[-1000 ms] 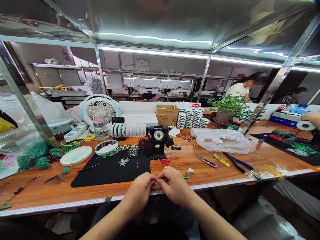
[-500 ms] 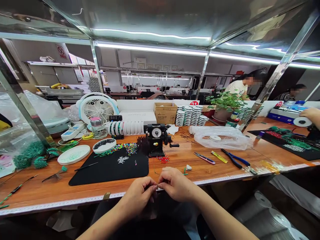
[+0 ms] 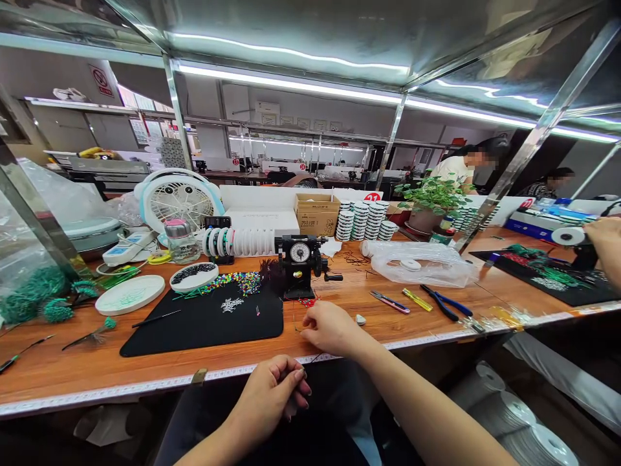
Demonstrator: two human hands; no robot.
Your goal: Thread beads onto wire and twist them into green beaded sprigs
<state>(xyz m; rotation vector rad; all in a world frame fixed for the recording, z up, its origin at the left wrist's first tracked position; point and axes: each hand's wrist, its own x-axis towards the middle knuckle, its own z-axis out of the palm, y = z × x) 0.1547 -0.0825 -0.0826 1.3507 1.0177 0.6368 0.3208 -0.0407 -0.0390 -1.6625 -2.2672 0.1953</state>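
Observation:
My left hand point(image 3: 277, 393) is in front of the table edge, its thumb and forefinger pinched together. Whatever lies between them is too small to make out. Over the table, my right hand point(image 3: 332, 329) has its fingers drawn together, their tips partly hidden and their contents unclear. A thin thread point(image 3: 294, 316) hangs just left of my right fingers. Beyond them lie small red pieces point(image 3: 306, 302) at the foot of a black hand-cranked winder point(image 3: 299, 262) with a dial. White spools point(image 3: 252, 243) line up on the winder's left.
A black mat point(image 3: 204, 333) holds colored beads point(image 3: 247, 283) and small silver parts point(image 3: 231, 304). Scissors point(image 3: 389, 302), a yellow-handled tool point(image 3: 417, 299) and blue-handled pliers point(image 3: 446, 304) lie right. A measuring tape point(image 3: 233, 375) runs along the edge. A co-worker's hand point(image 3: 606, 239) is far right.
My hands have come apart from fingertip to fingertip. The right hand moved up and forward over the table; the left dropped slightly. The whole view shifted a little.

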